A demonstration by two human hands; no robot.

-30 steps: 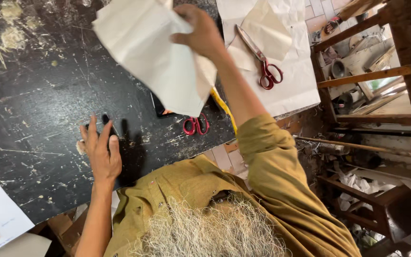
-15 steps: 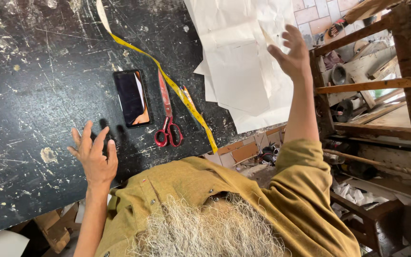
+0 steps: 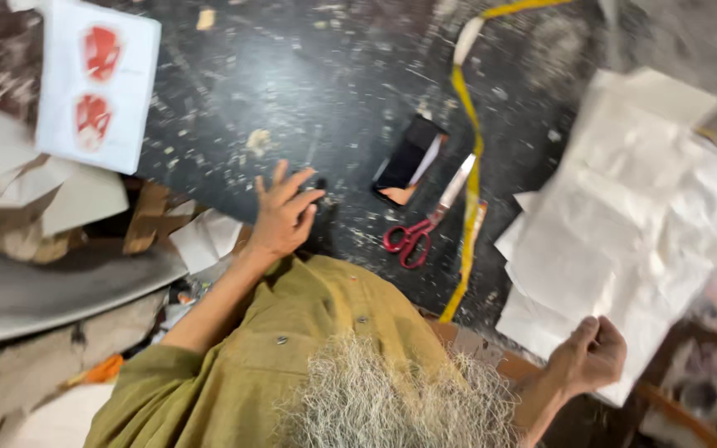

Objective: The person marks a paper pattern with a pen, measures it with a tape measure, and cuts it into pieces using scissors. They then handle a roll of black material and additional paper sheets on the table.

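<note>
Head view: dark, paint-flecked worktable (image 3: 209, 99) carrying all items. Stack of large off-white paper sheets (image 3: 624, 241) overhanging the table's near edge, where the right hand (image 3: 588, 358) curls closed on its lower corner. Left hand (image 3: 282, 216), fingers spread and empty, flat on the tabletop as a brace. Yellow measuring tape (image 3: 468, 166) trails beside red-handled scissors (image 3: 421, 226), blades closed.

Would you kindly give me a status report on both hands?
Left hand flat on table. Right hand gripping paper stack. Scissors, phone between.

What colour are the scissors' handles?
Red handles on the scissors, seen in the head view.
</note>
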